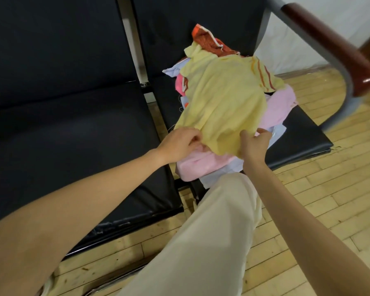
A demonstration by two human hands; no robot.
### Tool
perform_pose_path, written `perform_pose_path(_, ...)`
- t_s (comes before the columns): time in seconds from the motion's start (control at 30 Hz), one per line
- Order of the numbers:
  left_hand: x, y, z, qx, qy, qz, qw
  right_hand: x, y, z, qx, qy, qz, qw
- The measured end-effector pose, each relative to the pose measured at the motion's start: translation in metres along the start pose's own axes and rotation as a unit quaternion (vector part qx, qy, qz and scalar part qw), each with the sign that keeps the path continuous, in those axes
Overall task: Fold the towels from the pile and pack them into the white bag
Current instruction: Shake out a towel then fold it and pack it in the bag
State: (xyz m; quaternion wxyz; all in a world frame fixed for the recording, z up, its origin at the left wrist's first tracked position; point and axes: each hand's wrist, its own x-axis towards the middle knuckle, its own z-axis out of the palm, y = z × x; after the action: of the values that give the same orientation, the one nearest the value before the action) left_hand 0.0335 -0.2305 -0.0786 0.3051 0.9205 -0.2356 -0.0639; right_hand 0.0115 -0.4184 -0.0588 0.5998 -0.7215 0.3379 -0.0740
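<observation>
Currently both pinching the near hem of the yellow towel [220,103]: left hand [179,144] closed on the left corner, right hand [253,144] closed on the right edge, atop the pile [203,163] on the black seat [303,133]. Looks light, limp, thin, likely to drape and bunch, so better gripped at two corners and lifted clear of the pink towel [280,105] and orange cloth [207,41] beyond. No white bag in view.

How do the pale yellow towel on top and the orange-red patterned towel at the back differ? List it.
The pale yellow towel is plain with striped ends; the orange-red patterned towel is printed. The yellow one drapes over the pile, gripped by the left hand and right hand; the orange-red one lies mostly buried, untouched. Both are unfolded.
</observation>
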Motion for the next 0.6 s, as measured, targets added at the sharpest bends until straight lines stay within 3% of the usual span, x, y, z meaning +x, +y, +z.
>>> perform_pose_path(0.03,-0.002,0.005,-0.006,-0.085,0.041,-0.042,0.995,0.001,-0.002,0.001,0.042,-0.007,0.023,0.999)
perform_pose_path(0.1,-0.007,0.014,-0.024,-0.27,0.093,-0.117,0.951,0.003,-0.006,0.002,0.092,-0.034,0.062,0.993)
perform_pose_path(0.23,-0.03,0.025,-0.067,-0.491,0.106,-0.142,0.853,-0.006,-0.027,0.009,0.202,-0.136,0.1,0.965)
perform_pose_path(0.37,-0.056,0.025,-0.098,-0.521,0.11,-0.151,0.833,-0.012,-0.051,0.025,0.3,-0.208,0.107,0.925)
perform_pose_path(0.5,-0.091,0.014,-0.123,-0.515,0.113,-0.16,0.835,-0.004,-0.073,0.043,0.393,-0.201,0.176,0.88)
perform_pose_path(0.6,-0.118,-0.006,-0.134,-0.479,0.147,-0.193,0.844,-0.004,-0.079,0.055,0.373,-0.197,0.169,0.891)
